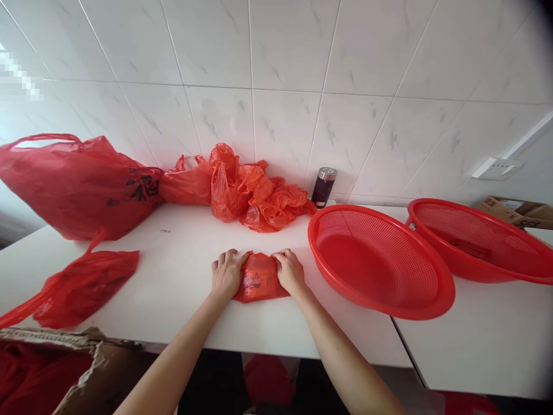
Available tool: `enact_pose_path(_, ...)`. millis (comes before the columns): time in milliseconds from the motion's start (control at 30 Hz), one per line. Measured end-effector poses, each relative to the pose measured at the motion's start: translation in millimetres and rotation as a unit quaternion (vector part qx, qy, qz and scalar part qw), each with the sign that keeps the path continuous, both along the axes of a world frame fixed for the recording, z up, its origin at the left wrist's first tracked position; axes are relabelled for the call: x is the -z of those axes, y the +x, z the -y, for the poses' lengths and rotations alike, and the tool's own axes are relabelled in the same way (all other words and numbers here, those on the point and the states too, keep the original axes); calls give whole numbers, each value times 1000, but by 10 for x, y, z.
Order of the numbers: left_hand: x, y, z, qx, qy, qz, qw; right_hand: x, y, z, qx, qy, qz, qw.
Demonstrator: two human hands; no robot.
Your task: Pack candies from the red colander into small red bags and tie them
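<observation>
A small red plastic bag [260,279] with something inside lies on the white table, close to its front edge. My left hand [228,272] grips the bag's left side, fingers curled over the film. On the opposite side my right hand [290,270] pinches the plastic at the upper right corner. Dark print shows faintly through or on the bag's front. What the bag contains cannot be made out.
Crumpled red bags [268,199] lie along the tiled wall beside a dark thermos [324,187]. A large stuffed red bag [82,187] and a smaller one [86,285] are left. Red colanders [444,288] [518,271] stand right. A cardboard box [112,369] is lower left.
</observation>
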State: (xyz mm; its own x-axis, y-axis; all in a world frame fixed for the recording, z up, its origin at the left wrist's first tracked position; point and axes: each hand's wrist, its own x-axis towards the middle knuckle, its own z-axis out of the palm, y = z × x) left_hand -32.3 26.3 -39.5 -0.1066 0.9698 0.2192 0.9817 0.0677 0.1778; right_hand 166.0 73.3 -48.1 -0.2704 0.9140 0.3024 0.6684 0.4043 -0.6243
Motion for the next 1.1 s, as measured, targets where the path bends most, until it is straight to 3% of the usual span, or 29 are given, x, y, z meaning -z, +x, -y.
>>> enact_pose_path(267,74,-5,-9,-21,-10,-3,1000,99,9,-36,2,48,-2,999)
enact_pose_path(400,80,-21,3,-18,-8,7,1000,21,50,11,-6,81,-36,996)
enact_pose_path(567,100,-26,23,-17,2,32,999,-149,15,188,-121,128,-49,983)
enact_pose_path(667,101,-30,39,-15,8,57,998,-147,-55,241,-172,125,-33,977)
enact_pose_path(1000,-121,102,-15,2,0,237,971,-26,-145,241,-175,106,-26,978)
enact_pose_path(1100,-136,159,-30,10,-11,277,961,-55,-102,223,-137,95,-45,985)
